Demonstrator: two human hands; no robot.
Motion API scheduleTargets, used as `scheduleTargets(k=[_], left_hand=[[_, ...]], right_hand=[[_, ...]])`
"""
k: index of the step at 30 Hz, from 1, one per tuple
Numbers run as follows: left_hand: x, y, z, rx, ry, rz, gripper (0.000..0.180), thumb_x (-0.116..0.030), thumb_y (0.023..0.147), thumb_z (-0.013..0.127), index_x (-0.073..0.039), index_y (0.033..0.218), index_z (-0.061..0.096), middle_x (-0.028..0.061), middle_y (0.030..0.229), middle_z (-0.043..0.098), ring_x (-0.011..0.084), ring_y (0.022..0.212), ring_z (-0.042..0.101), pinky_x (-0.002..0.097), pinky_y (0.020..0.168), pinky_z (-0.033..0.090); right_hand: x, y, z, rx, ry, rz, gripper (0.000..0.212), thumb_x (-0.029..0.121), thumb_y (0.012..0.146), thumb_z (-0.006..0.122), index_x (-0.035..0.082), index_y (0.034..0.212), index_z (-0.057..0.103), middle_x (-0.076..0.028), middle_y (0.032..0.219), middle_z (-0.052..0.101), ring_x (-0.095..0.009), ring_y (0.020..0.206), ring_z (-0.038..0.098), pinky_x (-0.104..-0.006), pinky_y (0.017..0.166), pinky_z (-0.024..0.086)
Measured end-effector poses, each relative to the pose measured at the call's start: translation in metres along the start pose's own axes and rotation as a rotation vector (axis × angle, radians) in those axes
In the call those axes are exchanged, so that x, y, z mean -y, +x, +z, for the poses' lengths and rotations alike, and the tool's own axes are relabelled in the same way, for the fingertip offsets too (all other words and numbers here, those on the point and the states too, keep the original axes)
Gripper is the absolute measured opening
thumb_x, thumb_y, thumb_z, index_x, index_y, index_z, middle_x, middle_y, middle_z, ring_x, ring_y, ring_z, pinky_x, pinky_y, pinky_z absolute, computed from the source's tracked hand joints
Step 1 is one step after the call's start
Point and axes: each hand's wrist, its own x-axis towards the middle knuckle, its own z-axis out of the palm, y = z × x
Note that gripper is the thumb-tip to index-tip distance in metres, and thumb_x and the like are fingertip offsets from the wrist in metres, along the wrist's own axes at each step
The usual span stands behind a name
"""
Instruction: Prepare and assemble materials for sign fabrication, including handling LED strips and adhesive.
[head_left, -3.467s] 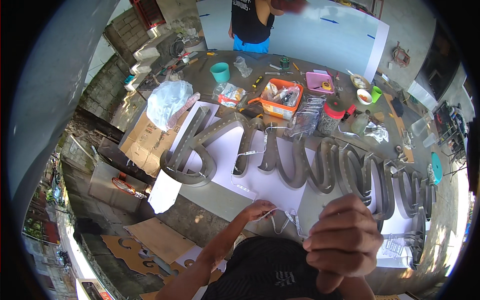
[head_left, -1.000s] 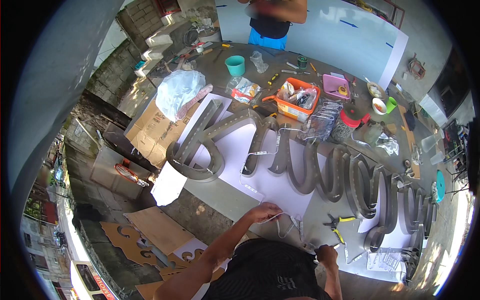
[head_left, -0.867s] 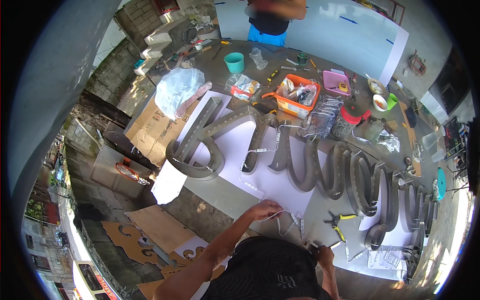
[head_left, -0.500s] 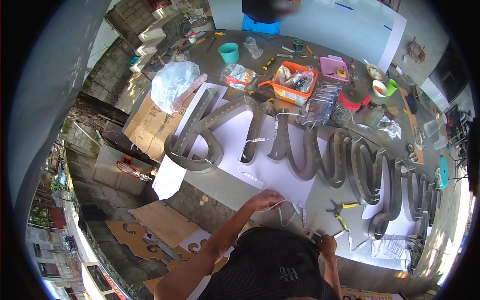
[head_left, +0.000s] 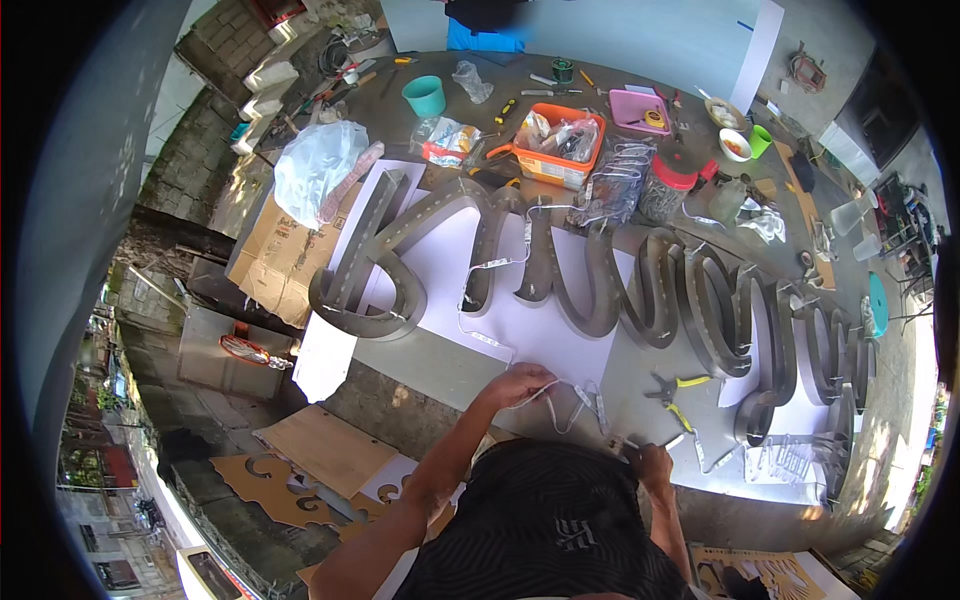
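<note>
My left hand (head_left: 524, 384) is closed in a pinch on a thin white wire, part of a strand of LED modules (head_left: 600, 408) that loops down in front of me. Close to the table's near edge, my right hand (head_left: 650, 464) is closed too, with a small pale piece of the strand showing at its fingertips; exactly how it grips is hard to make out. Pliers with yellow handles (head_left: 678, 397) lie open just beyond the right hand. Past both hands, large grey channel letters (head_left: 600, 300) stretch over the table, dotted inside with small lights. A white LED strand (head_left: 465, 310) trails across them.
Along the table's far side are an orange basket (head_left: 560, 170), a pink tray (head_left: 640, 112), a teal cup (head_left: 425, 97), a red-lidded jar (head_left: 668, 190) and a plastic bag (head_left: 318, 165). Cut cardboard (head_left: 265, 490) lies lower left. More LED strands (head_left: 785, 462) rest at right.
The whole view has shifted a little, so the table's things appear further left and up. Both hands keep their grip, with hardly any movement relative to the table.
</note>
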Motion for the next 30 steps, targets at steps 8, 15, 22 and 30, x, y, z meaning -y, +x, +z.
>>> scheduleTargets(k=[8,15,22,30], left_hand=[[-0.001,-0.002,0.003,-0.019,0.005,0.015,0.019,-0.017,0.101,0.058,0.001,0.102,0.065,0.0087,0.086,0.068,0.0132,0.065,0.061,0.0276,0.054,0.047],[-0.001,-0.002,0.004,-0.021,0.028,0.019,0.020,-0.018,0.101,0.059,0.001,0.099,0.066,0.0082,0.085,0.067,0.0124,0.064,0.060,0.0273,0.054,0.047],[0.000,-0.003,0.002,0.019,-0.014,0.034,0.019,-0.018,0.101,0.059,0.000,0.098,0.066,0.0075,0.084,0.067,0.0122,0.064,0.060,0.0272,0.053,0.046],[-0.003,-0.004,0.005,0.003,0.000,0.036,0.021,-0.020,0.100,0.060,0.000,0.097,0.066,0.0066,0.083,0.067,0.0119,0.064,0.060,0.0269,0.053,0.047]], right_hand=[[0.006,-0.004,-0.008,-0.098,0.084,-0.092,0.039,0.046,0.087,0.065,0.009,0.096,0.076,-0.020,0.086,0.071,-0.041,0.085,0.069,-0.0500,0.074,0.054],[0.006,0.000,-0.010,0.068,-0.034,0.033,0.040,0.046,0.087,0.066,0.009,0.101,0.075,-0.020,0.093,0.072,-0.041,0.092,0.068,-0.0488,0.079,0.053],[0.006,-0.002,-0.011,0.031,-0.004,-0.026,0.042,0.046,0.087,0.066,0.005,0.094,0.075,-0.022,0.091,0.071,-0.042,0.091,0.068,-0.0492,0.078,0.053],[0.010,-0.004,-0.014,0.046,-0.021,-0.019,0.038,0.044,0.087,0.066,0.009,0.102,0.074,-0.020,0.093,0.071,-0.042,0.091,0.068,-0.0499,0.078,0.053]])
